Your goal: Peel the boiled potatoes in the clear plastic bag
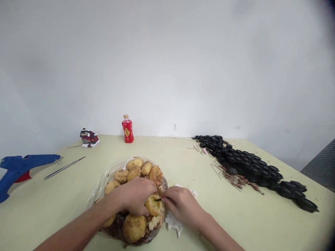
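Observation:
A potato (154, 206) with a hollowed, pale yellow face sits at the right side of a clear plastic bag (98, 186) of potatoes. My left hand (136, 195) reaches across the bag, its fingers closed on this potato from the left. In my right hand (183, 205) is a thin dark tool (158, 200), pinched between thumb and fingers, its tip at the hollow; the rest is hidden in the grip. A whole potato (134, 228) lies just in front, beside pale crumbly scraps (154, 222). Crumpled white tissue (174, 225) lies under my right hand.
On the left lie a blue glue gun (28, 162) and a slim metal rod-like tool (65, 168). A small model house (89, 138) and a red bottle (127, 130) stand behind. Many black round cups (251, 167), thin wires (220, 170) and reddish-brown bits (239, 181) spread along the right.

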The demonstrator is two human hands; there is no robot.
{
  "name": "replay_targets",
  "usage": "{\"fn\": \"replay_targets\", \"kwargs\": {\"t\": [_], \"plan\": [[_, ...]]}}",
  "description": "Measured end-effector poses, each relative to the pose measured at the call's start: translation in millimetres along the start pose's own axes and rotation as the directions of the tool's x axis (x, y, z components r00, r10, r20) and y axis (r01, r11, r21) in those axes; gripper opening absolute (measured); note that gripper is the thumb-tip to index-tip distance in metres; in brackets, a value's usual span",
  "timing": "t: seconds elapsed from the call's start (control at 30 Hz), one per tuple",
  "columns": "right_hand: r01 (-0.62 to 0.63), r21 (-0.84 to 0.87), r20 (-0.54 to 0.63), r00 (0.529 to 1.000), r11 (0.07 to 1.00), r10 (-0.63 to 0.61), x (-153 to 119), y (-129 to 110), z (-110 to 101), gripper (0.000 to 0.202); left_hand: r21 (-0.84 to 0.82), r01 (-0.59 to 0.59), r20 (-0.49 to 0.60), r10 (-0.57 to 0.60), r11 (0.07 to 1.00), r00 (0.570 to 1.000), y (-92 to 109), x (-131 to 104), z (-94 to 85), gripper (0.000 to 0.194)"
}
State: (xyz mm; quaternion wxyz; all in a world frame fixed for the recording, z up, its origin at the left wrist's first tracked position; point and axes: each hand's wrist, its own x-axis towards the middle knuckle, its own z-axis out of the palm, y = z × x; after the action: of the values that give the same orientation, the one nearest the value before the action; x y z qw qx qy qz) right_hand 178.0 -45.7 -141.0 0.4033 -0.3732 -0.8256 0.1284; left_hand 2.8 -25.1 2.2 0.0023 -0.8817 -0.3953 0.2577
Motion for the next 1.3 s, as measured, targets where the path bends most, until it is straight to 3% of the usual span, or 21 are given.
{"fn": "replay_targets", "kwargs": {"t": [0.2,0.33,0.6,0.9,1.1,1.3], "plan": [[-0.001,0.015,-0.003,1.0,1.0,0.001,-0.5,4.0,5.1,0.018,0.132,-0.001,0.034,-0.003,0.991,0.999,8.0,8.0,-0.7,0.059],[0.013,0.032,-0.036,0.999,0.999,-0.012,-1.1,7.4,8.2,0.017,0.205,-0.036,0.031,0.031,0.978,0.999,6.9,16.4,-0.8,0.052],[0.078,0.064,-0.172,0.983,0.995,-0.066,0.1,5.4,4.6,0.018,0.154,-0.042,-0.056,0.052,0.987,0.997,-1.2,10.7,6.8,0.048],[0.201,0.104,-0.393,0.908,0.974,-0.145,1.6,0.4,-3.2,0.018,0.044,0.017,-0.201,-0.008,0.999,0.98,-9.4,7.6,6.9,0.053],[0.162,0.003,-0.392,0.908,0.987,-0.148,1.3,2.9,0.1,0.019,0.024,0.017,-0.257,-0.011,1.0,0.966,-9.6,17.9,24.9,0.061],[0.178,-0.138,-0.435,0.873,0.974,-0.221,3.7,3.5,6.2,0.022,0.059,0.037,-0.276,-0.02,0.998,0.961,-6.2,18.1,20.8,0.053]]}}
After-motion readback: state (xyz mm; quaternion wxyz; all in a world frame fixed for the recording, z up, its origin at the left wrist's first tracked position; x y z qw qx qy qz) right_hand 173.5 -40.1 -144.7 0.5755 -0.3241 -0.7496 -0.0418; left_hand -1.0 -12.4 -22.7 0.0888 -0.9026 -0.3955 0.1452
